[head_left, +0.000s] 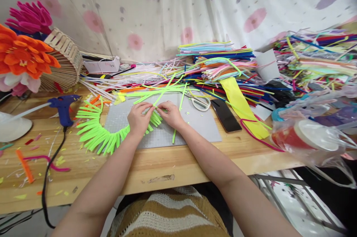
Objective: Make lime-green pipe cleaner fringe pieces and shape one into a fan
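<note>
My left hand [140,118] and my right hand [170,114] meet above a grey cutting mat [203,129], fingertips pinched together on a neon green pipe cleaner [164,91]. Its free end sticks up and away from me. A curved fringe of green pipe cleaner loops [107,138] runs from the left, under my left wrist, to just below both hands. More loose green pipe cleaners [147,95] lie across the mat's far edge. One straight green piece [182,97] passes behind my right hand. The exact spot where the fingertips grip is partly hidden.
White-handled scissors [201,103] and a black phone [225,115] lie right of the mat. A blue glue gun [64,108] with its cord stands left, near orange flowers [23,53]. Bundled pipe cleaners [223,67] fill the back. A plastic-wrapped roll [304,136] sits at right.
</note>
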Tool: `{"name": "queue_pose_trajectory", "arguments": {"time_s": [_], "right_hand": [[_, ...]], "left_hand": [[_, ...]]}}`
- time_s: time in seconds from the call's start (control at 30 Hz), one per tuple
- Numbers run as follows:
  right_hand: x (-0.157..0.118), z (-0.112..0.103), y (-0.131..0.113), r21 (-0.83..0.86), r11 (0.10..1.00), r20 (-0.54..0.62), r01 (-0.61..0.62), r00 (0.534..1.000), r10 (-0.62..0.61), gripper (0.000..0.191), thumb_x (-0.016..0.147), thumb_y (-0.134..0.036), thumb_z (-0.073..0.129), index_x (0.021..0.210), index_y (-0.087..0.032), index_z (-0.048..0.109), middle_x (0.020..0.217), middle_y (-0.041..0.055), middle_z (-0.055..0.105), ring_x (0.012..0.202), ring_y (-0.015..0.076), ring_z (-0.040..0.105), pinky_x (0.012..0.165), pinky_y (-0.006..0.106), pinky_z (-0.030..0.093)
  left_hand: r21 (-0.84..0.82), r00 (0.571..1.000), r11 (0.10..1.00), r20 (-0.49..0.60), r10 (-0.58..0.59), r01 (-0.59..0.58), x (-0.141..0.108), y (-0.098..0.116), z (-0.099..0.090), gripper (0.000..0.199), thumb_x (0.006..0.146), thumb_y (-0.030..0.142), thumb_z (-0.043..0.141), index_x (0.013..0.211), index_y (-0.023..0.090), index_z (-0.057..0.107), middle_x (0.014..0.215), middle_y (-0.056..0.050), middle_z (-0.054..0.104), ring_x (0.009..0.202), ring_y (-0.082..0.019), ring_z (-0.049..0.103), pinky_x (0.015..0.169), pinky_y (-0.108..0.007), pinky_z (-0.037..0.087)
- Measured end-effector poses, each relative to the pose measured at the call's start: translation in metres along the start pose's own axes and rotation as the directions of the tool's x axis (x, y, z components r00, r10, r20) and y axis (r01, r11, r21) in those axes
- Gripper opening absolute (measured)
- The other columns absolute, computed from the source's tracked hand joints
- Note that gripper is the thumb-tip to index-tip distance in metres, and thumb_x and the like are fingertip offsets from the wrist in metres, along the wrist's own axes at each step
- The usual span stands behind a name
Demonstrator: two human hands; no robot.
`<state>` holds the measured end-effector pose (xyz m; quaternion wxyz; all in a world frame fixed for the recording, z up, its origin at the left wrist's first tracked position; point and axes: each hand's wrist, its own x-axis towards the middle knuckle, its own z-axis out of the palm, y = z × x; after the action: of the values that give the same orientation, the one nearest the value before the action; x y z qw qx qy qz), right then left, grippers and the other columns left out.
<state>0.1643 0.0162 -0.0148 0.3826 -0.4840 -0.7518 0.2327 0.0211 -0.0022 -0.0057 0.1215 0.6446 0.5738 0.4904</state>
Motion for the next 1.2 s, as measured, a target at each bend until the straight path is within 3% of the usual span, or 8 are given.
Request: {"name": "queue_pose_trajectory", "arguments": {"time_s": [0.37, 0.63, 0.8, 1.03, 1.1, 1.2], "right_hand": [[0.0, 0.0, -0.002, -0.034, 0.999, 0.004, 0.032, 0.999, -0.031, 0.015, 0.082, -0.025, 0.051, 0.077, -0.018, 0.064, 0.079, 0.0045, 0.065, 0.08, 0.0151, 0.053, 0.076, 0.027, 0.039], [-0.001, -0.001, 0.002, -0.03, 0.999, 0.027, 0.037, 0.999, -0.036, 0.015, 0.082, -0.024, 0.052, 0.08, -0.018, 0.066, 0.081, 0.0052, 0.067, 0.082, 0.0164, 0.054, 0.08, 0.029, 0.039], [0.0, -0.001, 0.001, -0.013, 0.999, 0.034, 0.036, 0.999, -0.035, 0.013, 0.081, -0.023, 0.054, 0.079, -0.018, 0.066, 0.082, 0.005, 0.067, 0.082, 0.0158, 0.054, 0.08, 0.029, 0.039], [0.001, 0.0, 0.003, 0.025, 0.999, 0.069, 0.023, 0.997, -0.025, 0.012, 0.08, -0.021, 0.055, 0.078, -0.018, 0.066, 0.081, 0.0037, 0.066, 0.081, 0.0145, 0.055, 0.078, 0.027, 0.04], [0.001, 0.001, 0.004, 0.022, 1.0, 0.055, 0.02, 0.998, -0.021, 0.011, 0.079, -0.02, 0.056, 0.077, -0.018, 0.066, 0.08, 0.0032, 0.066, 0.08, 0.0144, 0.055, 0.077, 0.027, 0.04], [0.001, 0.001, 0.006, 0.02, 1.0, 0.034, 0.024, 0.999, -0.024, 0.01, 0.079, -0.02, 0.057, 0.076, -0.017, 0.066, 0.078, 0.0032, 0.066, 0.078, 0.0144, 0.055, 0.075, 0.027, 0.04]], "left_hand": [[-0.028, 0.998, 0.998, -0.003, -0.058, 0.058, -0.001, 0.004, 0.002, 0.014, 0.073, 0.033, 0.062, 0.078, 0.023, 0.069, 0.089, -0.004, 0.066, 0.091, -0.019, 0.058, 0.088, -0.032, 0.043], [-0.242, 0.978, 0.954, 0.156, -0.139, 0.174, 0.004, -0.005, 0.003, 0.016, 0.068, 0.033, 0.063, 0.074, 0.019, 0.066, 0.084, -0.004, 0.063, 0.083, -0.016, 0.058, 0.065, -0.024, 0.049], [-0.375, 0.95, 0.88, 0.218, -0.222, 0.291, 0.006, -0.013, 0.007, 0.017, 0.063, 0.032, 0.066, 0.071, 0.017, 0.063, 0.076, -0.003, 0.062, 0.075, -0.015, 0.057, 0.066, -0.024, 0.046], [-0.566, 0.86, 0.651, 0.391, -0.328, 0.506, 0.006, -0.011, 0.01, 0.033, 0.053, 0.04, 0.074, 0.071, 0.016, 0.061, 0.068, 0.001, 0.06, 0.063, -0.011, 0.053, 0.066, -0.025, 0.043], [-0.561, 0.849, 0.641, 0.405, -0.34, 0.524, 0.007, -0.009, 0.009, 0.037, 0.051, 0.042, 0.075, 0.072, 0.015, 0.061, 0.068, 0.001, 0.061, 0.063, -0.011, 0.053, 0.066, -0.025, 0.043], [-0.511, 0.86, 0.7, 0.392, -0.326, 0.498, 0.009, -0.01, 0.008, 0.037, 0.054, 0.044, 0.073, 0.073, 0.014, 0.062, 0.07, -0.001, 0.063, 0.066, -0.012, 0.055, 0.069, -0.025, 0.043]]}}
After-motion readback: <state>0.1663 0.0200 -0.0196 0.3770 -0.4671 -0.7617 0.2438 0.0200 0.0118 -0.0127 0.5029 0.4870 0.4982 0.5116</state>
